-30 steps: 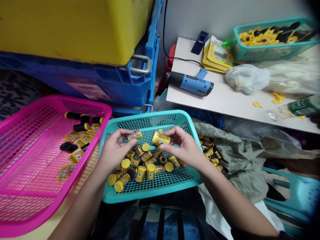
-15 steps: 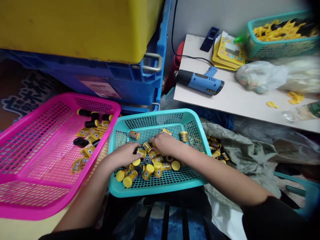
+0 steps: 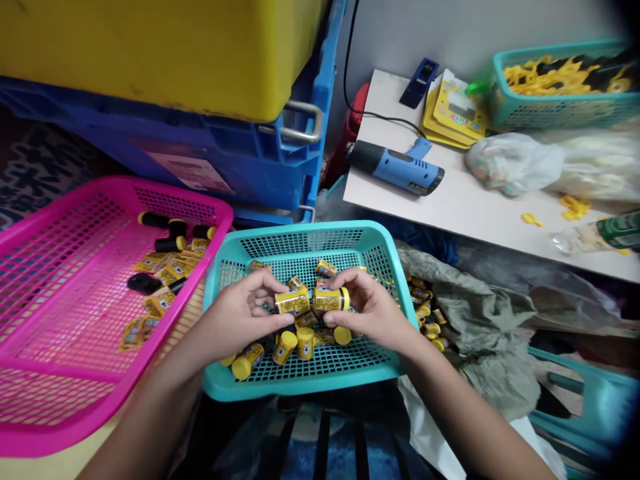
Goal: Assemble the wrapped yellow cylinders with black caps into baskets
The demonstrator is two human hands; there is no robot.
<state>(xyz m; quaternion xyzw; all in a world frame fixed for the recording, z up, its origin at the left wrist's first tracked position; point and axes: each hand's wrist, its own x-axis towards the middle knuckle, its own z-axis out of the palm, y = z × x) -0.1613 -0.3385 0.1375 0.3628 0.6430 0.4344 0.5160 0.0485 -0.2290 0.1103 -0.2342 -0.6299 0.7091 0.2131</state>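
Above the turquoise basket, my left hand is closed on a small yellow-labelled cylinder. My right hand grips a second one, a labelled cylinder with a yellow cap. The two cylinders lie sideways, end facing end with a narrow gap between them. Beneath my hands, several more small labelled cylinders with yellow caps lie loose in the basket, some upright and some on their sides. My hands hide part of the heap.
A pink basket at left holds black tubes and yellow labels. Stacked blue and yellow crates stand behind. On the white table are a heat gun, yellow cards, bags and another basket. A sack with more cylinders lies at right.
Both hands were down among the loose cylinders. Each now holds one cylinder, raised and brought together over the basket's middle. The view has shifted slightly.
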